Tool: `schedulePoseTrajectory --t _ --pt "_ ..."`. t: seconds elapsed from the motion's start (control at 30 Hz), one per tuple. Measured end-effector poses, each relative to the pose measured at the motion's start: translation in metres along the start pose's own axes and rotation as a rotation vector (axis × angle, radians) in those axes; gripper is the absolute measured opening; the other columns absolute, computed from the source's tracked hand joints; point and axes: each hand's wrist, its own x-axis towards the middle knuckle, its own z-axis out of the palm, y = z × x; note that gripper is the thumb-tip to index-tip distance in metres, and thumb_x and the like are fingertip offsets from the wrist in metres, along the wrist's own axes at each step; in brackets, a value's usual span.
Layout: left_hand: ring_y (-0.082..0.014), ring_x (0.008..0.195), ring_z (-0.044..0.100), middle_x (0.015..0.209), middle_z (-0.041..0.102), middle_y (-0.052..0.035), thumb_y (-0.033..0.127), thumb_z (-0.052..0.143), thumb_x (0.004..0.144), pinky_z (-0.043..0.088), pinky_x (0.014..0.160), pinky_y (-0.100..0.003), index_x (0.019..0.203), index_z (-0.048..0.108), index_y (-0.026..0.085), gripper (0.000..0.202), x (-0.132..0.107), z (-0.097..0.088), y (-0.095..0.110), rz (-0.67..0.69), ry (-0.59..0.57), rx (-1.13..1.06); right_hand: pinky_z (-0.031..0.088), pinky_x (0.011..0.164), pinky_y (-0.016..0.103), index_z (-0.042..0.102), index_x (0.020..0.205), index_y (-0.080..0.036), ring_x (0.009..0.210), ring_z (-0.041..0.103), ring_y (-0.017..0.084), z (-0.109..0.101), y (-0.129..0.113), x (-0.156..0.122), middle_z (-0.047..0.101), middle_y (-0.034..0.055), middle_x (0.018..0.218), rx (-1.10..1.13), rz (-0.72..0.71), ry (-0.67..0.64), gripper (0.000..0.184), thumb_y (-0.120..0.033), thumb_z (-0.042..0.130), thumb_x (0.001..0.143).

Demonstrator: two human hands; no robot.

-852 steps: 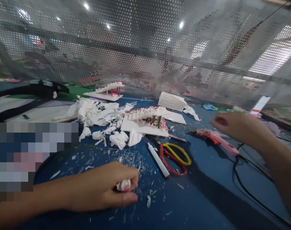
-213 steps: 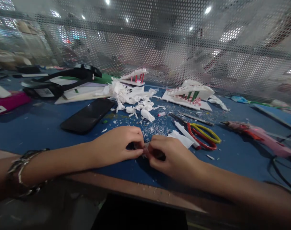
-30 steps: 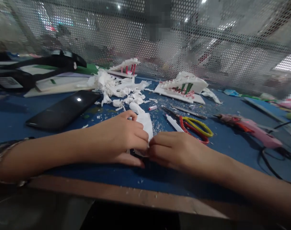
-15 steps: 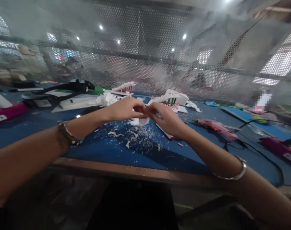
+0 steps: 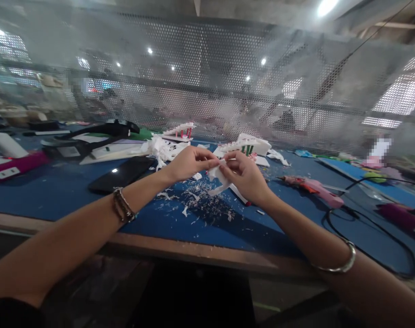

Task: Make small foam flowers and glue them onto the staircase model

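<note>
My left hand (image 5: 188, 162) and my right hand (image 5: 245, 175) are raised together above the blue table (image 5: 57, 191), both pinching a small piece of white tissue paper (image 5: 217, 176). The paper hangs between the fingertips, a strip of it trailing down past my right palm. White paper scraps (image 5: 203, 202) lie scattered on the table right under the hands. A bracelet sits on my left wrist and a bangle on my right forearm.
A black phone (image 5: 123, 173) lies left of the hands, a heap of torn tissue (image 5: 161, 148) behind it. White paper models (image 5: 246, 145) stand at the back by the perforated screen (image 5: 207, 91). A pink glue gun (image 5: 313, 186) and black cable (image 5: 371, 218) lie right.
Both hands have lifted off the table with the paper and now hold it in the air. The view has tilted up and back. The paper strip has been drawn out a little longer.
</note>
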Motion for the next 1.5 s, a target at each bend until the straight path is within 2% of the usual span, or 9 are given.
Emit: schedulePoseTrajectory --t 0.17,0.3,0.4,0.53,0.77,1.07,1.2,1.4,1.5 --pt "-0.0078 0.056 0.048 0.063 0.057 -0.0001 0.025 0.055 0.071 0.040 0.056 -0.021 0.076 0.060 0.013 0.014 -0.001 0.007 -0.001 -0.062 0.109 -0.148 0.030 0.043 0.020 0.039 0.085 -0.019 0.045 0.039 0.006 -0.001 -0.002 -0.001 0.041 -0.0082 0.050 -0.012 -0.046 0.051 0.011 -0.022 0.046 0.076" --pt "-0.0073 0.054 0.047 0.061 0.055 -0.0002 0.025 0.053 0.072 0.039 0.053 -0.021 0.074 0.058 0.011 0.015 -0.001 0.011 -0.001 -0.109 0.120 -0.160 0.027 0.042 0.020 0.043 0.086 -0.019 0.043 0.035 0.006 -0.003 -0.001 -0.001 0.037 -0.0084 0.050 -0.059 -0.118 0.048 0.010 -0.019 0.045 0.076" --pt "-0.0074 0.055 0.047 0.061 0.055 -0.0007 0.026 0.053 0.072 0.038 0.053 -0.020 0.074 0.059 0.012 0.015 -0.002 0.010 -0.003 -0.114 0.100 -0.153 0.030 0.045 0.021 0.051 0.084 -0.017 0.048 0.038 0.006 -0.005 0.000 -0.001 0.045 -0.0052 0.056 -0.160 -0.151 0.030 0.011 -0.020 0.049 0.074" --pt "-0.0077 0.055 0.046 0.063 0.055 -0.0006 0.027 0.055 0.071 0.038 0.054 -0.021 0.073 0.059 0.013 0.015 -0.002 0.009 -0.007 -0.112 0.086 -0.143 0.039 0.057 0.024 0.060 0.079 -0.018 0.062 0.050 0.010 -0.006 0.000 -0.002 0.060 0.0009 0.073 -0.216 -0.175 0.023 0.011 -0.022 0.052 0.073" --pt "-0.0075 0.052 0.045 0.057 0.053 0.0010 0.032 0.055 0.071 0.036 0.050 -0.020 0.071 0.060 0.014 0.018 -0.004 0.010 -0.008 -0.114 -0.010 -0.122 0.044 0.065 0.027 0.063 0.082 -0.017 0.070 0.055 0.013 -0.009 0.001 -0.003 0.063 0.0029 0.077 -0.326 -0.214 0.032 0.016 -0.024 0.051 0.074" --pt "-0.0083 0.057 0.048 0.063 0.055 0.0001 0.030 0.052 0.073 0.039 0.055 -0.021 0.076 0.060 0.014 0.018 -0.004 0.014 -0.013 -0.040 0.020 -0.098 0.045 0.061 0.026 0.062 0.072 -0.014 0.063 0.057 0.013 -0.009 0.000 -0.002 0.062 0.0039 0.068 -0.375 -0.265 0.134 0.010 -0.023 0.057 0.071" --pt "-0.0094 0.062 0.050 0.068 0.058 -0.0015 0.026 0.051 0.074 0.040 0.059 -0.021 0.076 0.060 0.013 0.016 -0.006 0.016 -0.010 0.020 0.066 -0.075 0.045 0.060 0.026 0.059 0.070 -0.014 0.062 0.056 0.012 -0.010 0.000 -0.002 0.060 0.0027 0.065 -0.369 -0.276 0.146 0.011 -0.025 0.057 0.071" --pt "-0.0104 0.066 0.053 0.073 0.062 -0.0040 0.031 0.058 0.070 0.041 0.060 -0.020 0.078 0.063 0.011 0.022 -0.006 0.018 -0.007 0.124 0.113 0.011 0.044 0.060 0.026 0.054 0.067 -0.016 0.061 0.053 0.011 -0.011 0.002 -0.001 0.057 0.0007 0.063 -0.379 -0.281 0.166 0.012 -0.027 0.055 0.072" --pt "-0.0104 0.065 0.053 0.071 0.063 -0.0040 0.028 0.057 0.069 0.042 0.058 -0.019 0.077 0.063 0.012 0.019 -0.004 0.016 -0.009 0.166 0.131 0.045 0.044 0.059 0.025 0.052 0.066 -0.016 0.060 0.053 0.011 -0.011 0.004 0.000 0.056 -0.0006 0.063 -0.295 -0.250 0.162 0.011 -0.026 0.056 0.071"
